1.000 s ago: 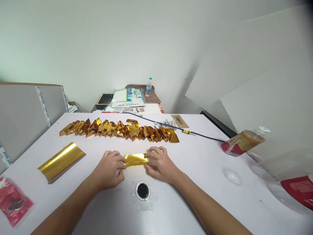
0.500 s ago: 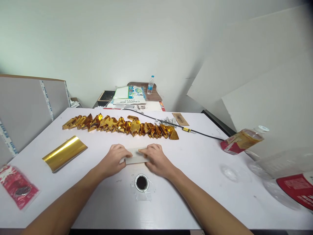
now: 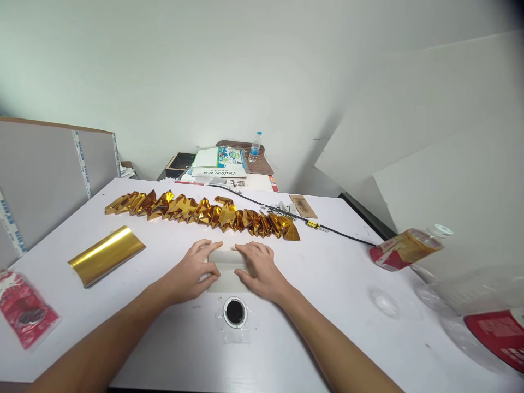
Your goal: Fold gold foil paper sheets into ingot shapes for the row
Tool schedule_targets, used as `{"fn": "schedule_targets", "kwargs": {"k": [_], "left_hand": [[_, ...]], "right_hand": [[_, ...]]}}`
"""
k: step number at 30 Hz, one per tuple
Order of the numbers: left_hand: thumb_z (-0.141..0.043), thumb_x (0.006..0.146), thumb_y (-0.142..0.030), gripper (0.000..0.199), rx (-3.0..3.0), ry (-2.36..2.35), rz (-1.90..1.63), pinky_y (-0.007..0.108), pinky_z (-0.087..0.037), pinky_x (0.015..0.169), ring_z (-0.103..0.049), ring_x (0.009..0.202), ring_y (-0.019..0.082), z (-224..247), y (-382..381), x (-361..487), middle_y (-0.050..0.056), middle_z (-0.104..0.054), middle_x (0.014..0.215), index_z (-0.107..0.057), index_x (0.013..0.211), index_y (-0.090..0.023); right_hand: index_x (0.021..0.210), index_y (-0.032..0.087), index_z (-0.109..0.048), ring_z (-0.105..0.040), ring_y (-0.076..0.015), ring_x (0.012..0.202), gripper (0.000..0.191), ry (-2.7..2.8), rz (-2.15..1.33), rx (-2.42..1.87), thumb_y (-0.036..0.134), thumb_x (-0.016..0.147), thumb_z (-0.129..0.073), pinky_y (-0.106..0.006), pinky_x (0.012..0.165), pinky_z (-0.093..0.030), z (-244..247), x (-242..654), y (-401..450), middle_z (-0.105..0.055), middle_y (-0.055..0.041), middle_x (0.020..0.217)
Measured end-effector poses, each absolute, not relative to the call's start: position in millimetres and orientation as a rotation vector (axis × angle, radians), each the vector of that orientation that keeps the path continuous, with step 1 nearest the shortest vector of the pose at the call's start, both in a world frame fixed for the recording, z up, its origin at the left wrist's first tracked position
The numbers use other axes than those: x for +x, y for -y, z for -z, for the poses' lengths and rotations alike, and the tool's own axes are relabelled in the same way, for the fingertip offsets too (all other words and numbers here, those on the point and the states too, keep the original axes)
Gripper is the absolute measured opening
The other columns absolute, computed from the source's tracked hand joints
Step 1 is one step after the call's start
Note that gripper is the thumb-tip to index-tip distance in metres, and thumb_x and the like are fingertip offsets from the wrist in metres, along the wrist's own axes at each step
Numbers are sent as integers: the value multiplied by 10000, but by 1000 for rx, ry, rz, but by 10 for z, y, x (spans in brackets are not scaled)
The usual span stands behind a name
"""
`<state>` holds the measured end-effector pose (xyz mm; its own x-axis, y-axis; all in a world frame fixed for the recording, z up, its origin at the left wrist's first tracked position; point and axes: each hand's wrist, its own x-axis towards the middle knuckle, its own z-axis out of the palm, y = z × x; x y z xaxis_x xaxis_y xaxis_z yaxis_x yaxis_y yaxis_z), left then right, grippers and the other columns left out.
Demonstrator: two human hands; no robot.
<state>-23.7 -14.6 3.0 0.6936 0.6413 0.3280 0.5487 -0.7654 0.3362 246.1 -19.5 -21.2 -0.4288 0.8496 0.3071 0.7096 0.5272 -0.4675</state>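
Observation:
A pale sheet of paper (image 3: 227, 279) lies on the white table between my hands, with a crease running across it. My left hand (image 3: 197, 271) rests on its left side, fingers apart. On the right side, my right hand (image 3: 259, 268) touches the paper, its fingers also spread. Neither hand is closed round anything. Just nearer than the paper is a round black hole with a light rim (image 3: 235, 312), with clear tape around it. Beyond the hands stretches a row of folded gold foil pieces (image 3: 188, 208).
A gold sheet (image 3: 107, 255) lies left, near a pink packet (image 3: 28, 311). On the right are a tilted bottle (image 3: 403, 248) and a large clear container (image 3: 462, 311). A black cable (image 3: 339, 231) crosses the back beside a brown card (image 3: 303, 206).
The paper was folded over and now lies opened out with a crease. My fingers have spread apart, and the thumbs have moved from its near edge onto it. The view has shifted slightly.

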Motion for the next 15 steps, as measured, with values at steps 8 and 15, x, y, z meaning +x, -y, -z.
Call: {"fn": "schedule_targets", "kwargs": {"k": [8, 15], "left_hand": [[-660, 884, -108, 380, 2654, -996, -637, 432, -483, 1027, -558, 1229, 270, -9, 133, -207, 74, -685, 1217, -617, 1243, -224], [-584, 1015, -187, 171, 2823, -933, -667, 407, -474, 947, -600, 1103, 242, 11, 103, -212, 55, -748, 1121, -718, 1115, -222]], "right_hand": [[1145, 239, -694, -542, -247, 1159, 247, 2320, -110, -1106, 140, 988, -531, -450, 991, -298, 236, 2458, 203, -712, -66, 1134], [1192, 237, -685, -564, -219, 1100, 323, 2290, -62, -1029, 78, 1011, -471, -427, 951, -294, 249, 2442, 188, -725, -63, 1131]]}}
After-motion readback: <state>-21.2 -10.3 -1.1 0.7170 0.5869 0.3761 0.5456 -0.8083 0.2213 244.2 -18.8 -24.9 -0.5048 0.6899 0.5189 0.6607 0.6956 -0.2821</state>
